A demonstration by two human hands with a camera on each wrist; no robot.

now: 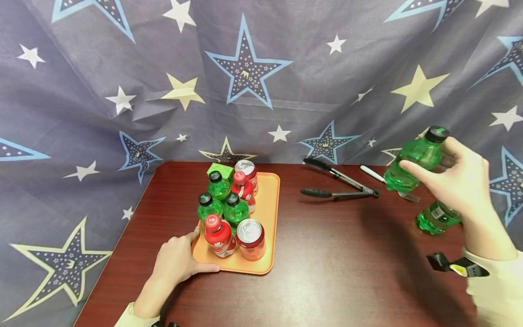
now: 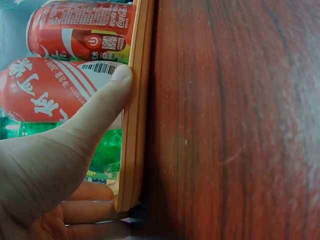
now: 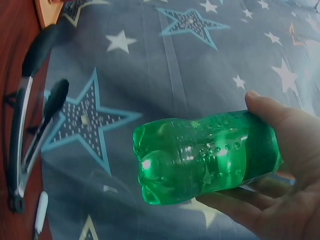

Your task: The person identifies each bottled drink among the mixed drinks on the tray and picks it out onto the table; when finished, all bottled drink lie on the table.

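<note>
nearest my head camera is the right sleeve (image 1: 494,290), at 4 o'clock in the view. just above it, the right hand (image 1: 461,177) grasps a green bottle (image 1: 414,156) over the table (image 1: 327,254), thumb on the side towards the camera, other fingers round the far side.

the bottle's long axis runs from its cap at 1 o'clock to its base between 7 and 8, tilted rather than upright. on my right wrist feed the base points to 9 o'clock, with the palm at 3 or 4.

as i judge it, the next move turns on this: from that grip the tray (image 1: 267,204) lies between 8 and 9 o'clock, well apart, and the base is the end turned its way. the left hand (image 1: 175,259) is the nearer one to the tray, holding its 7 o'clock corner with the thumb at the near rim and fingers at the side.

on the tray i count three green bottles (image 1: 236,211), two red bottles (image 1: 219,236), two red cans (image 1: 250,240) and a green box (image 1: 224,170). spread tongs (image 1: 347,178) lie at 9 o'clock from the held bottle, and a fork (image 1: 372,173) passes behind its base. another bottle (image 1: 437,218) sits below the right wrist, which hides its top; whether it stands i cannot tell.
</note>
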